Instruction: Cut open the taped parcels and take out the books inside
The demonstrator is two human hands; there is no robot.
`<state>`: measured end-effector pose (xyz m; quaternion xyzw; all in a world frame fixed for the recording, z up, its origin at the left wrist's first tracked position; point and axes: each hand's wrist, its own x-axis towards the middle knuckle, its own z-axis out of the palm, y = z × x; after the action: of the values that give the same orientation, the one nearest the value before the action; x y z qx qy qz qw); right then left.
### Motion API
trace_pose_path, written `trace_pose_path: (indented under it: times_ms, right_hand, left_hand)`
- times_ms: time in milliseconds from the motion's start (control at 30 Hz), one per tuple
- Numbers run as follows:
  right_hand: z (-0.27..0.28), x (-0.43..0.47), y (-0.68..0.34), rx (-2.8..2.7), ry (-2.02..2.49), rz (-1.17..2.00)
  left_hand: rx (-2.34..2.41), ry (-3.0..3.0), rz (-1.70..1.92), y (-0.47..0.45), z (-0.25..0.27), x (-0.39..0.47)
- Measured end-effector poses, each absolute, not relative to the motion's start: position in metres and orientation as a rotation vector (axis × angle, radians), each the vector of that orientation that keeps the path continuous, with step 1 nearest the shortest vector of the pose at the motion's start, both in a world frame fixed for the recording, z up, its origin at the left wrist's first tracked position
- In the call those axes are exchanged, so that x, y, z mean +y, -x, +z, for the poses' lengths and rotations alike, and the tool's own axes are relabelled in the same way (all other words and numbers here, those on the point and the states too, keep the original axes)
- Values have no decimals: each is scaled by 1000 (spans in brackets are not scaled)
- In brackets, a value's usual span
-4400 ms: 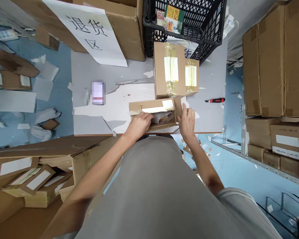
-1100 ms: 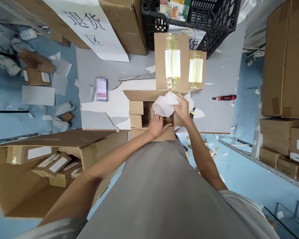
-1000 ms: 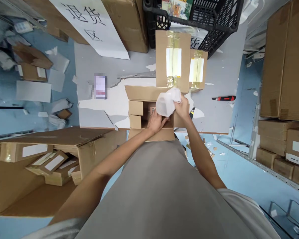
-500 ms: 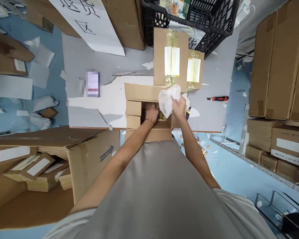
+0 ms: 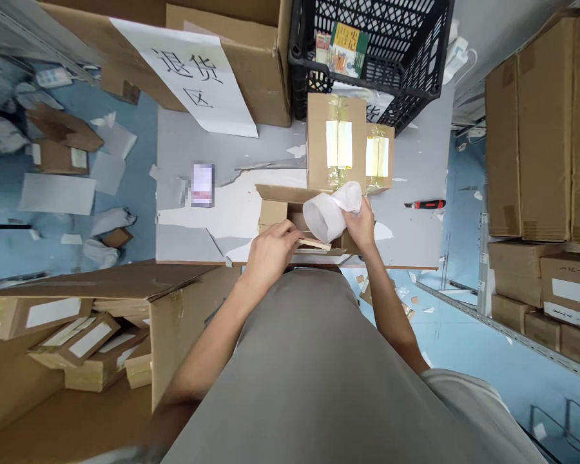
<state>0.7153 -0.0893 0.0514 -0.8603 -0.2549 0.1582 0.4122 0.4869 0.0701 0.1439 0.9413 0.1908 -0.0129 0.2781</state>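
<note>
An open cardboard box [image 5: 273,212] stands at the table's front edge, flaps spread. Over its near side, my left hand [image 5: 272,252] is closed on one end of a thin book [image 5: 315,244], seen edge-on with its pale page edge showing; its cover is hidden. My right hand [image 5: 361,225] pinches a white foam packing sheet [image 5: 325,216], curled into a loose tube above the box's right half. The sheet and my left hand hide much of the box's inside.
Two taped cartons [image 5: 337,142] stand just behind the box. A black plastic crate [image 5: 415,84] with booklets [image 5: 348,50] is behind them. A red-handled utility knife [image 5: 428,204] lies right, a phone [image 5: 203,185] left. A large carton [image 5: 188,322] holding small boxes stands front left.
My left hand has come up out of the box with the book in it. The white sheet in my right hand has opened into a tube. The view has shifted.
</note>
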Motion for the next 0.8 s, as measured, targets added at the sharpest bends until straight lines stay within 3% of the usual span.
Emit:
trace_pose_path:
  times_ms: [267,433,800]
  right_hand:
    - [97,-115,-657,-766,2202,308]
    - [115,-125,-638,-980,2148,470]
    - [233,-108,-614,-913,2039,351]
  left_hand:
    - [409,-2170,511,-466,171,102]
    - [459,-1922,557,-464,176,104]
    - [368,-1829,416,-471,197,121]
